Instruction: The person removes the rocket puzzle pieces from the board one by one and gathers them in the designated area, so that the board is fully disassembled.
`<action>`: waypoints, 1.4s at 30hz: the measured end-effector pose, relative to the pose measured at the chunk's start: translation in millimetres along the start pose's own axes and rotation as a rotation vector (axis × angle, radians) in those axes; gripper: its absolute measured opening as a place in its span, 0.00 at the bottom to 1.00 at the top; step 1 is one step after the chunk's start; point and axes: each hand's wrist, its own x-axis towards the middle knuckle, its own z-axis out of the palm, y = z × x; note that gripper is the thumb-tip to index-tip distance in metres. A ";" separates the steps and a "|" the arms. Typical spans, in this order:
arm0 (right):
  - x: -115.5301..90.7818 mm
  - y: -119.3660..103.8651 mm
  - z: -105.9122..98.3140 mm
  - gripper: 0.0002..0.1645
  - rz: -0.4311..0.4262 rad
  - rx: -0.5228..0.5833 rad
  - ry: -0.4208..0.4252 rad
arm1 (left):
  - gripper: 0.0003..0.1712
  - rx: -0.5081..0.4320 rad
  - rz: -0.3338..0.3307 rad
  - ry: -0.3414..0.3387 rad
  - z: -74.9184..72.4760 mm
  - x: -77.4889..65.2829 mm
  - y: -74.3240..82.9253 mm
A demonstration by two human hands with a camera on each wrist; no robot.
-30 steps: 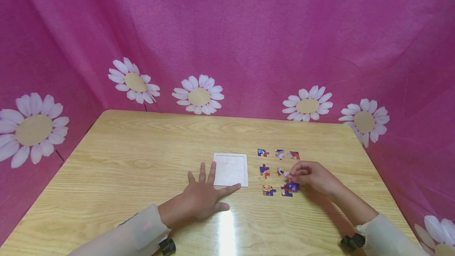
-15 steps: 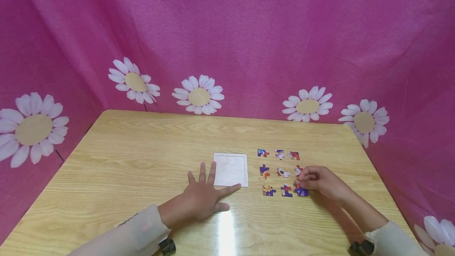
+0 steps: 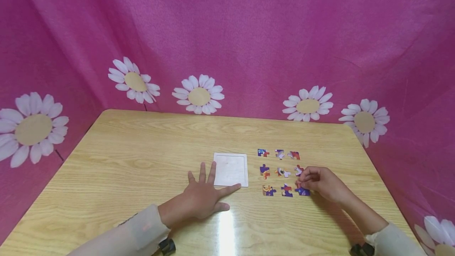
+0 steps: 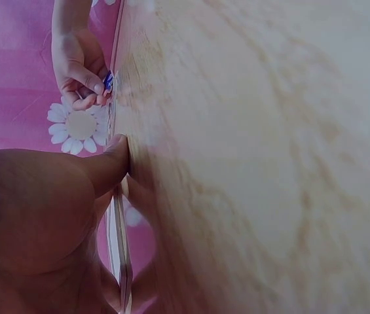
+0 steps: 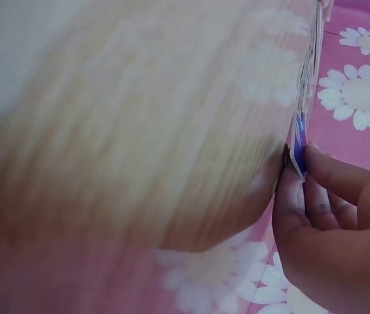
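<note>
My left hand [image 3: 200, 198] lies with straight, spread fingers at the near left of a square white puzzle board [image 3: 231, 169]; some fingertips touch its edge. On the right, my right hand [image 3: 325, 183] pinches a purple jigsaw piece [image 3: 303, 191] at the near right corner of a group of jigsaw pieces. Thumb and fingers hold that purple piece [image 5: 300, 147] by its near edge in the right wrist view. Partly behind the fingertips sits a red and white piece [image 3: 298, 170]. A white and orange piece [image 3: 283, 172] lies left of it.
Several other pieces lie in loose rows right of the board, among them a blue and red piece [image 3: 262, 153] and an orange and purple piece [image 3: 268, 190]. The wooden table [image 3: 149, 149] meets a pink flowered curtain [image 3: 241, 50] at the back and sides.
My right hand has moved to the right with the purple piece, away from the neighbouring bottom-row piece. Over the last half second it has hardly shifted. The left hand stays still.
</note>
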 end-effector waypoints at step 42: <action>-6.7 -3.8 -4.5 0.07 0.051 -0.022 0.084 | 0.36 -0.012 0.013 0.010 -8.4 -2.5 1.6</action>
